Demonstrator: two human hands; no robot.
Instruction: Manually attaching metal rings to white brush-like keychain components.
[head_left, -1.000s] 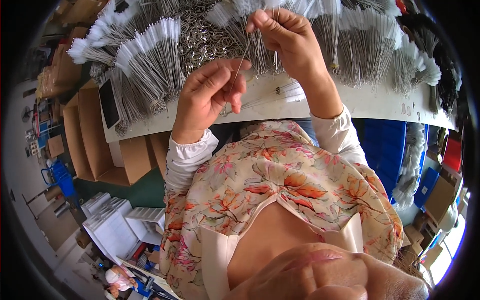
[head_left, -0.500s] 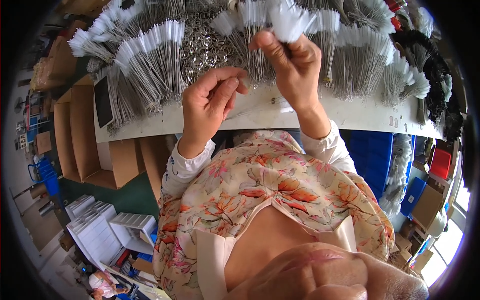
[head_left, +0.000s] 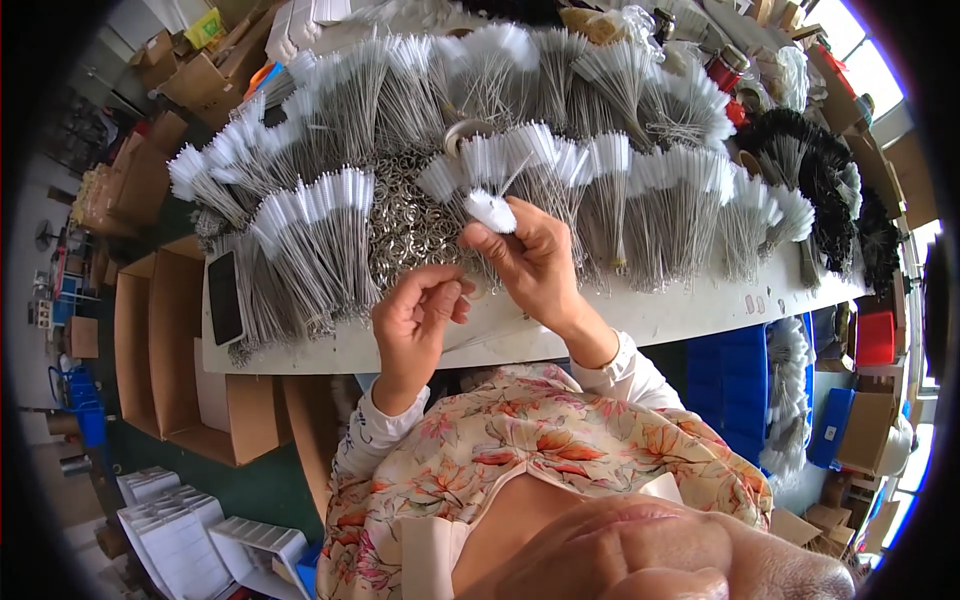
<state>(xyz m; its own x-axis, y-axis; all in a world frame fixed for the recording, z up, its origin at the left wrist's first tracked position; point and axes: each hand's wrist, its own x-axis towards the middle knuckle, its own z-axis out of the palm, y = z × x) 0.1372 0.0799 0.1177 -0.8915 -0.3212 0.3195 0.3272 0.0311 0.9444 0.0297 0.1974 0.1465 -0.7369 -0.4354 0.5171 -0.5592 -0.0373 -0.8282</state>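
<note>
Long white bench (head_left: 650, 318) w/ lots of stuff on it, green floor (head_left: 265, 485) below. Bunches of wire brushes (head_left: 690, 205) w/ white tops lie in rows, side by side. A big pile of shiny rings (head_left: 405, 225) sits btwn the bunches, abt. mid-bench. Black brushes (head_left: 835, 175) lie at the R end; a flat black thing like a phone (head_left: 225, 297) is at the L end. Open brown box (head_left: 180, 345) stands at the L of the bench, blue bin (head_left: 725, 375) under the R side.

R hand (head_left: 528, 262): grip clamped on a small white brush (head_left: 490, 211), thumb on one side, fingers on the other. Its fluffy white head pokes up, nr the rings. L hand (head_left: 415, 318) is just beside, fingers curled, thumb nr pointer tip. Can't tell if that grip has anything in it.
</note>
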